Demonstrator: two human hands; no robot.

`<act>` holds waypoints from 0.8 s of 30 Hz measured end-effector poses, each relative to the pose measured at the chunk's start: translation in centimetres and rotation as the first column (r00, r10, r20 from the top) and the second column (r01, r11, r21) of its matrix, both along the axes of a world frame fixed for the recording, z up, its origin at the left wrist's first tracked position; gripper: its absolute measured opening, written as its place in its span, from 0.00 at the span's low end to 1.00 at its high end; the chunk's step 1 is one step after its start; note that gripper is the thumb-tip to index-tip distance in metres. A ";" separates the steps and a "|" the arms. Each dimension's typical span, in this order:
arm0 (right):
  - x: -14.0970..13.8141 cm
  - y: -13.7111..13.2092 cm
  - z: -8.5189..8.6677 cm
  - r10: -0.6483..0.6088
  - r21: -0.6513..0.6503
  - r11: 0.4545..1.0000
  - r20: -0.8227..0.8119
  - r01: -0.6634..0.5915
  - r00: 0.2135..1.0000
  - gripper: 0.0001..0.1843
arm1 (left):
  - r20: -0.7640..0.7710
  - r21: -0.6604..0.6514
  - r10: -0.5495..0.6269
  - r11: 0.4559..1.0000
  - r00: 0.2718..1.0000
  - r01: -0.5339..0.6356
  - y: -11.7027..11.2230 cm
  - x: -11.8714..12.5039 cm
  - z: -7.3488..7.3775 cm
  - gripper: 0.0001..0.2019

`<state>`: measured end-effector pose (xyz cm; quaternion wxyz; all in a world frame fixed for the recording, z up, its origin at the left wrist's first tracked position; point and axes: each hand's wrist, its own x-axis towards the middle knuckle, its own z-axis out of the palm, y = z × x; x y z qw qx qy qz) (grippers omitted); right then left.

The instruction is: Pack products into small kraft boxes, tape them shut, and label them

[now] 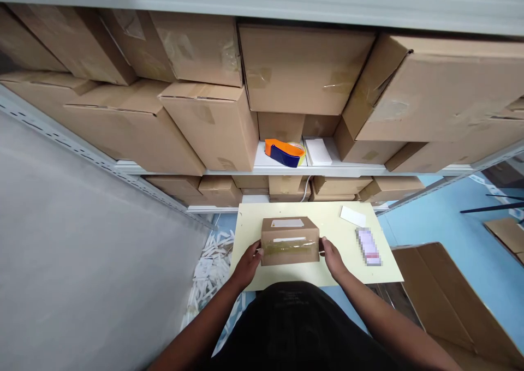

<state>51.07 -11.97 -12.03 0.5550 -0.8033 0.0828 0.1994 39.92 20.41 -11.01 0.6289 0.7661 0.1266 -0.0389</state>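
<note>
A taped brown cardboard box (290, 255) is between my two hands, over a pale yellow tabletop (249, 218). Clear tape runs along its near side, and a white label lies on its top. My left hand (248, 262) grips the box's left end, fingers against the cardboard. On the opposite end, my right hand (332, 257) holds it the same way. Fingertips of both hands are partly hidden by the box. Whether the box rests on the tabletop or is slightly raised, I cannot tell.
A white paper pad (352, 216) and a blurred phone-like item (368, 246) lie right of the box. Behind, a shelf (347, 170) carries cardboard boxes, an orange-and-blue tape dispenser (284, 153) and white cards (318, 151). Paper scraps (208, 270) cover the floor left; a large open carton (446, 289) stands right.
</note>
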 end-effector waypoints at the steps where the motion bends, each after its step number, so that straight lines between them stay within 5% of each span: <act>1: 0.5 0.3 0.3 -0.006 0.006 1.000 0.004 0.006 1.000 0.39 | -0.003 0.000 0.014 1.000 1.000 -0.014 -0.1 0.3 0.2 0.32; 11: 3.0 2.6 1.6 -0.008 -0.053 0.999 0.052 0.011 0.999 0.34 | -0.089 0.100 0.051 0.994 0.995 -0.041 -0.5 3.9 0.2 0.40; 19: 2.6 2.5 2.7 -0.063 -0.135 0.988 0.078 0.073 0.995 0.31 | -0.078 0.040 -0.179 0.982 0.981 0.182 0.3 4.9 1.2 0.33; 24: 2.5 0.8 2.3 -0.052 -0.076 0.995 0.076 0.058 0.996 0.28 | -0.068 0.325 -0.090 0.939 0.994 0.108 0.8 5.7 1.6 0.27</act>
